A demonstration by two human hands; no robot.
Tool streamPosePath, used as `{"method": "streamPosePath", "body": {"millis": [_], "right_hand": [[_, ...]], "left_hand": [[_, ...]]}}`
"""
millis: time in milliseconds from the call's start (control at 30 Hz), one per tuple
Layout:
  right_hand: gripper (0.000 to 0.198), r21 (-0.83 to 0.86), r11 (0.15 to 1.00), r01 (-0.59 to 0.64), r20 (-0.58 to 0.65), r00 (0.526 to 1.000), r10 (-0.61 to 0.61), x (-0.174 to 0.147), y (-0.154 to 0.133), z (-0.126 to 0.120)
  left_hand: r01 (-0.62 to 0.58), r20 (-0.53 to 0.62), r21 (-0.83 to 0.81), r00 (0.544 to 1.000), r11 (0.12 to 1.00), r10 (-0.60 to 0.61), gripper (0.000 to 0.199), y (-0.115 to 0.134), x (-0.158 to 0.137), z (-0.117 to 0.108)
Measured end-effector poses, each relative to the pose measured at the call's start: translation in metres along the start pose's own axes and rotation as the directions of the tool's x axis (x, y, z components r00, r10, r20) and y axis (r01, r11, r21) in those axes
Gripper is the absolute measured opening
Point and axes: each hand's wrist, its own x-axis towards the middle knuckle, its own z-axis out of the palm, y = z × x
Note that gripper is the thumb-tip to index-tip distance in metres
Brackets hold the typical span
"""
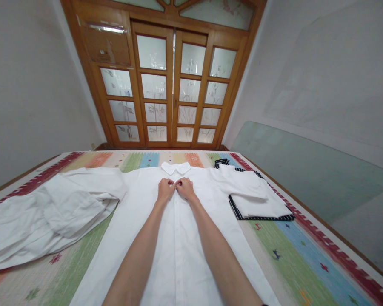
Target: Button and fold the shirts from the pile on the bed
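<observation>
A white collared shirt [140, 212] lies face up and spread out, its collar [175, 167] pointing away from me. Just below the collar, my left hand [166, 189] pinches the front edge of the shirt. My right hand [185, 188] is closed in a pinch right beside it, at the same spot on the button placket. The fingertips almost meet, and they hide whatever button may be between them. Down the middle, the placket [178, 255] runs toward me between my forearms.
Crumpled white clothing [51, 212] lies on the left. To the right, folded white garments [258, 204] rest on a black striped cloth [238, 208], partly under the shirt's sleeve. All lie on a colourful striped cover [274, 250]. Beyond are wooden glass doors [173, 85].
</observation>
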Motion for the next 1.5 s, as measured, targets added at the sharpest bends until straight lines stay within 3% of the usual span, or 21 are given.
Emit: {"method": "streamPosePath", "body": {"millis": [600,1500], "right_hand": [[0.015,0.002,1.0,0.001,0.015,1.0,-0.001,0.001,0.0,-0.001],[0.015,0.012,1.0,-0.024,0.105,0.994,0.023,0.004,-0.001,-0.009]], "left_hand": [[-0.023,0.062,0.136,0.998,0.99,0.015,0.019,-0.003,0.004,0.0],[0.057,0.178,0.064,0.982,0.996,-0.068,0.018,0.007,0.007,-0.011]]}}
